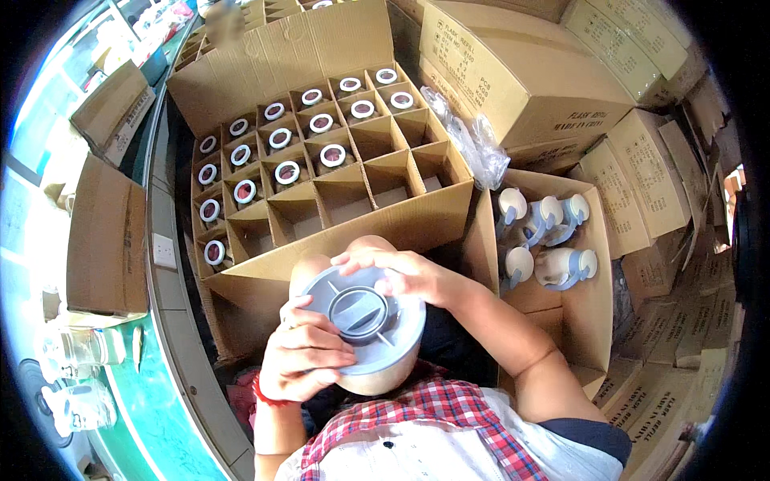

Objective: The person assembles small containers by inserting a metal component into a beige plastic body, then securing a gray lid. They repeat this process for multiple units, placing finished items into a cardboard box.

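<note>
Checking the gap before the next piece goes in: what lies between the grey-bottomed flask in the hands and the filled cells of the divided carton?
In the head view, between the flask and the filled cells of the divided carton lie empty cardboard cells and the carton's near flap.

Seventeen glass flask refills (287, 172) stood in the divided carton (377, 228): six along its far edge, six in the next row, four in the third and one at the near left corner. The empty cells (389, 180) toward its right edge numbered at least seven; the rest were hidden. Five white-and-blue flask shells (565, 268) lay in the open box (597, 321) to the right. One grey-based flask (361, 321) sat between two hands, left hand (301, 357) and right hand (405, 272). One crumpled plastic bag (477, 144) lay between the cartons.
</note>
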`<state>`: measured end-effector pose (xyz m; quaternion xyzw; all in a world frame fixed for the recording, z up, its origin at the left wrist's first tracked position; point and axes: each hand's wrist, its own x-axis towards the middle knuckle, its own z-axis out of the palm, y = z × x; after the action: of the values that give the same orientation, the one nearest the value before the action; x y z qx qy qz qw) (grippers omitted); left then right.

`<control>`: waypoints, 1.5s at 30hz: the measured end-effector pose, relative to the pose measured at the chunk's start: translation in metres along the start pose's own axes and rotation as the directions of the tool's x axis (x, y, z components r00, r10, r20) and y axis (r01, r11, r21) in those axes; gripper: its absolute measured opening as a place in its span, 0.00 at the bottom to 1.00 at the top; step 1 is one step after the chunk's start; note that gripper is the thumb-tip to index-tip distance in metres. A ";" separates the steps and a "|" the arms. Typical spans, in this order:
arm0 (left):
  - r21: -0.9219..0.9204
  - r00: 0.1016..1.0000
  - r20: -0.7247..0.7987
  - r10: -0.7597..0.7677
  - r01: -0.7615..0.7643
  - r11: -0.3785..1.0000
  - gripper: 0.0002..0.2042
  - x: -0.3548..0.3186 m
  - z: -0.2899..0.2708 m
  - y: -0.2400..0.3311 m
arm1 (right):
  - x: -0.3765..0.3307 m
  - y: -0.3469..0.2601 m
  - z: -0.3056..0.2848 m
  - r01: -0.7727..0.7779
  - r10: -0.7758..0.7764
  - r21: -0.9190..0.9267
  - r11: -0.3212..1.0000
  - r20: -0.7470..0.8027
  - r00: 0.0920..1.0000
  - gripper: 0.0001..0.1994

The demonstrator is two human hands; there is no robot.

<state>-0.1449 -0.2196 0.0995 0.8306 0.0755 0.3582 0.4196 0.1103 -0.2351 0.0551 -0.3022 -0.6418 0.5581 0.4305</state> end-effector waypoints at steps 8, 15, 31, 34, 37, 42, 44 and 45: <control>0.070 0.991 -0.129 -0.023 0.032 0.997 0.07 0.002 0.014 0.011 | 0.028 -0.078 -0.007 -0.149 0.366 -0.588 0.795 0.269 0.891 0.18; 0.615 0.920 -0.390 0.021 0.244 0.750 0.08 -0.001 0.057 0.049 | 0.031 -0.087 0.024 0.021 0.293 -0.831 0.555 0.219 0.931 0.18; -0.766 0.548 -0.553 -0.628 -0.039 0.641 0.18 -0.041 0.023 -0.071 | -0.094 0.076 -0.219 -0.408 -0.224 -0.501 0.764 -0.798 0.560 0.21; -0.784 0.502 -0.460 -0.732 0.156 0.601 0.20 -0.031 0.033 -0.119 | -0.091 0.131 -0.263 -0.653 -0.034 -0.423 0.629 -0.853 0.520 0.27; -0.747 0.659 -0.177 -0.731 0.393 0.536 0.20 0.002 0.018 -0.137 | -0.093 0.146 -0.282 -0.695 0.056 -0.539 0.476 -0.770 0.636 0.24; -0.339 0.695 0.152 -0.703 0.705 0.623 0.22 0.071 -0.027 -0.157 | -0.014 0.100 -0.236 0.115 0.086 0.173 0.978 -0.841 0.534 0.11; -0.259 0.681 0.288 -0.673 0.732 0.630 0.25 0.121 -0.005 -0.169 | 0.005 0.111 -0.224 0.200 0.042 0.238 0.950 -0.735 0.677 0.09; -0.162 0.716 0.255 -0.650 0.694 0.701 0.25 0.128 0.007 -0.181 | 0.024 0.102 -0.201 0.177 0.031 0.245 0.953 -0.661 0.750 0.09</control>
<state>-0.0152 -0.0544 0.0284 0.7149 0.2914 0.1102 0.6259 0.2692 -0.1029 -0.0383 -0.3863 -0.3712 0.4871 0.6898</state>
